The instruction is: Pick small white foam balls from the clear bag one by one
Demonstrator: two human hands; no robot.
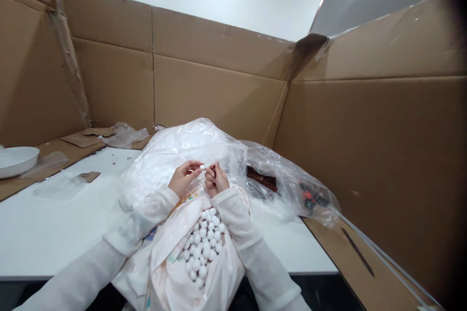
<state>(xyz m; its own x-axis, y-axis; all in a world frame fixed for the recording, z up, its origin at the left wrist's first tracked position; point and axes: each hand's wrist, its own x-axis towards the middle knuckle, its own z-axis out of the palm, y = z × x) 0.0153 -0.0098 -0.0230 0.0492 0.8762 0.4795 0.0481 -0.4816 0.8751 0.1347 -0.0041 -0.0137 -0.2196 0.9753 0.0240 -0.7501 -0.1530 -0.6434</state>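
Between the thumb and fingers of my left hand (186, 177) is a small white ball (202, 167). Close to its right, my right hand (216, 180) is closed in a pinch near the ball; what it holds is too small to make out. Below both hands, an open pale plastic bag (164, 262) holds several white balls (202, 243). Behind the hands lies a large clear plastic bag (175, 141) with white contents.
Another clear bag (288, 170) at the right holds dark brown and red-black items. A white bowl (18, 161) stands at the far left. Cardboard walls (219, 87) surround the white table (36, 233). A dark thin strip (357, 251) lies on cardboard at the right.
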